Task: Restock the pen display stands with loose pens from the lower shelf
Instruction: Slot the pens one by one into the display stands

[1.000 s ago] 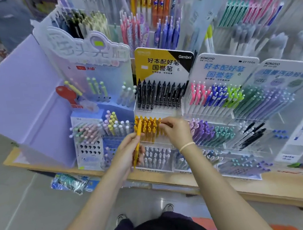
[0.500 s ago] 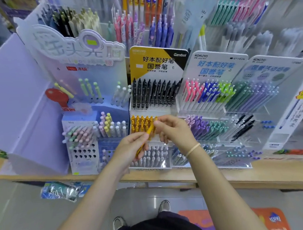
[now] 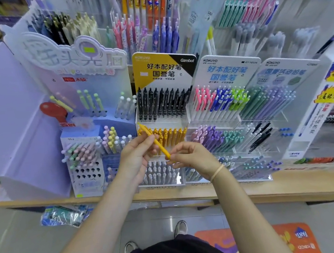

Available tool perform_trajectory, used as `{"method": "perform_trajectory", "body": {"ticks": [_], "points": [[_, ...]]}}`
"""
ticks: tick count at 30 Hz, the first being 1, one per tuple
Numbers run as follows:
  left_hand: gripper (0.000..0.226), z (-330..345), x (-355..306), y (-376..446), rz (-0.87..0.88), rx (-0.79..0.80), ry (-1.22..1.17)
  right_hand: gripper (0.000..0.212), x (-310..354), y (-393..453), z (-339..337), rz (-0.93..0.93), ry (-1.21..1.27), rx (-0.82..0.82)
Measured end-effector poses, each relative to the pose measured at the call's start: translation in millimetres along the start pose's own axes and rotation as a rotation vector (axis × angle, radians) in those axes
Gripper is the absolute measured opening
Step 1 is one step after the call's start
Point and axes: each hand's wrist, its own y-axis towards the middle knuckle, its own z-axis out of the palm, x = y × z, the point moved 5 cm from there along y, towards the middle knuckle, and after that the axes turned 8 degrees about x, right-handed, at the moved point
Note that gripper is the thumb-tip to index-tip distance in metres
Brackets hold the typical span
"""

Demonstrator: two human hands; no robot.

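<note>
A wooden shelf point(image 3: 268, 190) runs across the view, with display stands set side by side along it. From left: a lavender cardboard stand point(image 3: 16, 123), a pale blue box stand point(image 3: 85, 173) with rows of holes in its front, a yellow-and-black header stand point(image 3: 163, 70), and two clear acrylic stands point(image 3: 226, 70) with tiered pen rows, then a white boxed display point(image 3: 311, 125) at the right. Below the shelf edge, a plastic-wrapped packet point(image 3: 63, 216) lies on the grey floor point(image 3: 15, 250), and an orange mat point(image 3: 293, 240) lies further right.
</note>
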Motion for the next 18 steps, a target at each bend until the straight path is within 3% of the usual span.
{"method": "perform_trajectory", "body": {"ticks": [2,4,8,11,13,15,18], "points": [[0.005,3,1,-3,-0.031,0.014,0.229,0.008,5,-2,-5,-0.055,-0.059,-0.058],[0.009,5,3,-5,-0.076,0.052,0.460,0.011,16,-3,-11,-0.139,-0.038,-0.139],[0.010,15,7,-8,-0.121,0.160,0.650,0.016,31,-2,-13,-0.226,-0.017,-0.143],[0.011,16,3,-5,-0.016,0.175,0.785,0.014,35,-2,-13,-0.266,-0.066,-0.173],[0.013,12,-6,-2,0.172,0.121,1.042,0.013,37,-5,-19,-0.303,-0.064,-0.266],[0.041,4,-8,1,0.328,0.101,1.401,0.013,39,-7,-27,-0.336,-0.091,-0.382],[0.074,-14,8,8,0.305,0.191,1.820,0.013,39,-4,-32,-0.362,-0.170,-0.477]]}}
